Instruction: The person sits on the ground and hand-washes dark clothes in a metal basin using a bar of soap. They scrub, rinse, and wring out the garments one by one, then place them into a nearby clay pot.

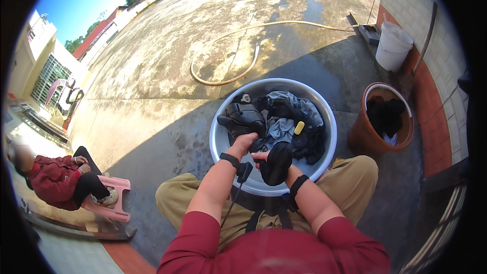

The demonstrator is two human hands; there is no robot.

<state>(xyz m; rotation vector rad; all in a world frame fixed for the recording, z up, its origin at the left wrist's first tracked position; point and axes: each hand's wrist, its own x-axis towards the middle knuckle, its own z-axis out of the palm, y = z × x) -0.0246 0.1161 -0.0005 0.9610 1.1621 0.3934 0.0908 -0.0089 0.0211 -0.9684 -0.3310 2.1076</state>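
A wide metal basin [330,133] stands between my knees, with wet dark and grey-blue clothes [293,102] heaped in it. On the clothes lies a yellow bar of soap [299,128]. My left hand [245,144] is at the near end of a black shoe-like item [245,118] at the basin's left; its fingers are partly hidden, so its hold is unclear. My right hand [262,158] is mostly covered by a black shoe or slipper [277,163], which it holds over the basin's near side; its fingertips point left. Both wrists bear black straps.
A brown bucket [357,133] with dark clothes stands right of the basin; a white bucket [392,51] is by the wall. A hose [224,83] curves over the concrete beyond. At left, a person [57,179] sits on a pink plastic stool [121,198].
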